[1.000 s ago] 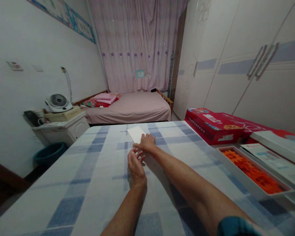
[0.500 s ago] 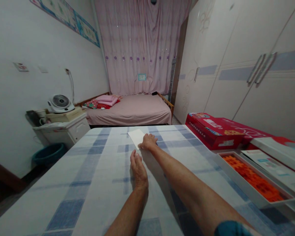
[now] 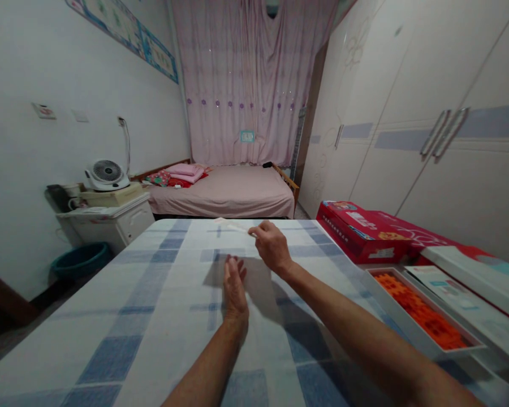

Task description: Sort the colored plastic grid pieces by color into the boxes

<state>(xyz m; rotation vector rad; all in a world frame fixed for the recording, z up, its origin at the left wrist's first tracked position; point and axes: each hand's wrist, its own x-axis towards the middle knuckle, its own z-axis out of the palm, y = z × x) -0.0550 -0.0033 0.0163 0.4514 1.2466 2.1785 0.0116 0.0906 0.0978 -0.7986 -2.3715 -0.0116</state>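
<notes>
My right hand (image 3: 272, 246) pinches the near right corner of a white sheet of paper (image 3: 236, 226) between thumb and fingers. The sheet is raised off the table and seen almost edge-on, so its face hardly shows. Closer to me, my left hand (image 3: 236, 289) stands on its edge on the checked tablecloth (image 3: 173, 305), fingers extended and slightly apart, with nothing in it. A shadow falls on the cloth around both hands.
Along the table's right side lie a red box (image 3: 365, 232), a white open box of orange plastic pieces (image 3: 419, 311) and a white printed booklet or lid (image 3: 453, 291). Beyond the table is a bed (image 3: 246, 186); a teal basin (image 3: 82, 263) stands at left.
My right hand has closed on the paper's corner and lifted it off the cloth, moving slightly right. My left hand stays nearly in place.
</notes>
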